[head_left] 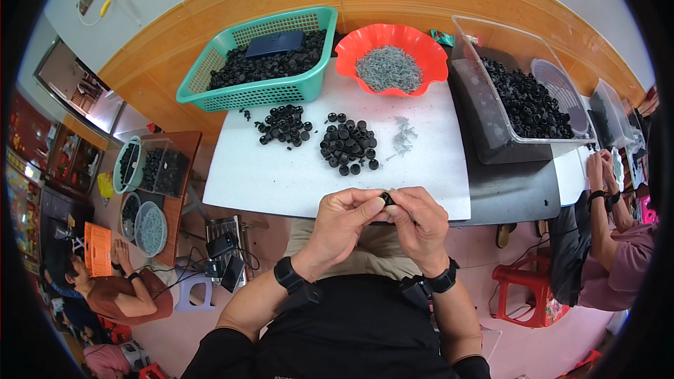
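Note:
At the front edge of the white-covered table, my left hand [344, 221] and my right hand [419, 223] meet, fingertips pinching one small round black part [386, 198] between them. The fingers cover most of it. Just beyond my hands lies a heap of black round caps [349, 142], some showing a hole. A second heap of black pieces [283, 125] sits to its left. Right of the heaps are a few loose grey screws [403, 136]. A red scalloped bowl [437, 64] behind them holds a mound of similar grey screws [388, 69].
A green basket [260, 92] of black parts, with a dark blue box [275, 43] on top, stands back left. A clear bin [523, 142] of black parts stands right. Co-workers sit at both sides, by a red stool [523, 286] and a brown side table [179, 189].

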`<state>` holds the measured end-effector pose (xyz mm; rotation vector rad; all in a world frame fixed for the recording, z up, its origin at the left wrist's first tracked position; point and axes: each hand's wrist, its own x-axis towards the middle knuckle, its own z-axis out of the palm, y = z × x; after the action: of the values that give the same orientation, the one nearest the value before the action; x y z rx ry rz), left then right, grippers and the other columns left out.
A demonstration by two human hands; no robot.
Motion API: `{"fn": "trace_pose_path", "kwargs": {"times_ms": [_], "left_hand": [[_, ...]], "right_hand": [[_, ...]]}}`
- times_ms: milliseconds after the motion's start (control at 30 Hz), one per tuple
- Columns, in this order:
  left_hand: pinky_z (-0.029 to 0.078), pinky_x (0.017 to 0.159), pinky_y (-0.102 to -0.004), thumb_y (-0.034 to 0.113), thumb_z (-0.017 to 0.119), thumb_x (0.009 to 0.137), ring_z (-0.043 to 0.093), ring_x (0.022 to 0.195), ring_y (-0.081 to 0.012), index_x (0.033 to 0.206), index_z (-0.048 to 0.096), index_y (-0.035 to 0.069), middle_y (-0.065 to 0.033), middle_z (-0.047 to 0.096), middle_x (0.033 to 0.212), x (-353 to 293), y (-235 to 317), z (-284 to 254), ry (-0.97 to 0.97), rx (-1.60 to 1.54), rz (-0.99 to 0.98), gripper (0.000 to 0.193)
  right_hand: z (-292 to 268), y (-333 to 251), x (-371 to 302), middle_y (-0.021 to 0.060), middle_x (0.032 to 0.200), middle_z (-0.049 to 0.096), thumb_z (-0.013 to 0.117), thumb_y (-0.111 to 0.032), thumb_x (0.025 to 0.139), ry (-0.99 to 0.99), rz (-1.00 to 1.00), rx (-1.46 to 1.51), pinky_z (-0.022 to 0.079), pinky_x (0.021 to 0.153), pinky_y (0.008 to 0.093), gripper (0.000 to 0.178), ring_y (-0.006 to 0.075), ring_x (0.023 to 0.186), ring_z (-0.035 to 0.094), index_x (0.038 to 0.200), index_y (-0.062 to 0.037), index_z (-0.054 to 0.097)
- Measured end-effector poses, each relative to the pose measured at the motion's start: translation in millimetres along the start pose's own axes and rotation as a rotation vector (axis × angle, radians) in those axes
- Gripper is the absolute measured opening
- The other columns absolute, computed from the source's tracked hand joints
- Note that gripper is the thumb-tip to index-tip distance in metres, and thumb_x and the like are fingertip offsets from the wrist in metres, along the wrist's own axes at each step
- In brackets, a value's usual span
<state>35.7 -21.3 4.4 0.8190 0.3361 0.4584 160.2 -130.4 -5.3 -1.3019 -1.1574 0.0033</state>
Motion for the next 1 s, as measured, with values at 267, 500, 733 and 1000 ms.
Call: {"fn": "trace_pose_path", "kwargs": {"times_ms": [267,500,733,1000], "left_hand": [[0.06,0.086,-0.0285,0.002,0.065,0.097,0.07,0.096,-0.0164,0.111,0.069,-0.003,-0.0129,0.072,0.11,1,-5,0,0.026,0.058,0.021,0.015],[0.06,0.085,-0.0294,0.004,0.066,0.098,0.069,0.094,-0.0163,0.11,0.07,-0.002,-0.0128,0.072,0.108,2,-4,-1,-0.016,0.109,0.019,0.014],[0.059,0.08,-0.0266,0.007,0.067,0.098,0.068,0.088,-0.0139,0.105,0.07,0.0,-0.013,0.072,0.107,1,1,2,-0.074,0.055,-0.041,0.011],[0.058,0.077,-0.0267,0.005,0.067,0.097,0.068,0.085,-0.0137,0.107,0.07,0.0,-0.0122,0.072,0.104,3,2,2,-0.14,0.082,-0.024,0.012]], "right_hand": [[-3,6,-1,0.0146,0.095,0.07,0.074,0.004,0.087,0.006,-0.044,-0.011,0.057,0.063,0.0281,0.02,0.0207,0.075,0.072,0.107,0.0015,0.07],[-7,8,-2,0.0121,0.092,0.069,0.075,0.006,0.085,-0.019,0.046,0.15,0.057,0.064,0.0282,0.02,0.0184,0.076,0.07,0.103,-0.0005,0.07],[-17,11,0,0.0076,0.091,0.068,0.08,0.002,0.081,-0.08,0.21,0.328,0.051,0.067,0.0259,0.019,0.0139,0.077,0.064,0.098,-0.0022,0.073],[-23,5,3,0.006,0.092,0.068,0.077,0.004,0.083,-0.161,0.375,0.483,0.051,0.07,0.0252,0.021,0.0123,0.08,0.064,0.103,-0.0036,0.075]]}}
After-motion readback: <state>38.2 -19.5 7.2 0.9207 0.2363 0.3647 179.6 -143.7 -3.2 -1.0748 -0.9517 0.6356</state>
